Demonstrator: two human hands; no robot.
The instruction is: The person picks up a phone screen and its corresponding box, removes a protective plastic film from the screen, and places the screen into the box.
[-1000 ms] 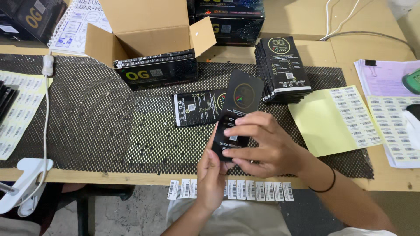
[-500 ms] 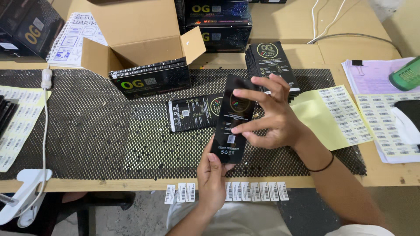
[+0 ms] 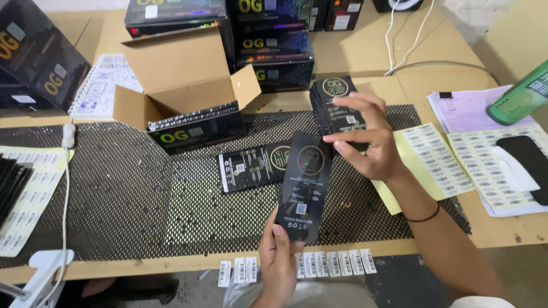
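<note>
Head view: we pinch the black flat packet [image 3: 304, 191] between left hand [image 3: 278, 256] and right hand [image 3: 365, 142]; that light fingertip grip could drop it.

Two hands were in view: the left hand [image 3: 279, 256] and the right hand [image 3: 365, 140], together holding one flat black packet [image 3: 305, 185]. One further black packet [image 3: 251, 166] lay flat at the centre of the mesh mat [image 3: 114, 194]. One stack of black packets [image 3: 337, 102] stood at the mat's far edge; its number could not be counted. One open cardboard box [image 3: 182, 85] sat at the far left of the mat. Nine small barcode labels [image 3: 297, 267] hung along the near edge of the table [image 3: 365, 57], counted as far as visible. Three yellow label sheets [image 3: 431, 162] were seen. One green bottle [image 3: 522, 94] lay at the right edge.
</note>
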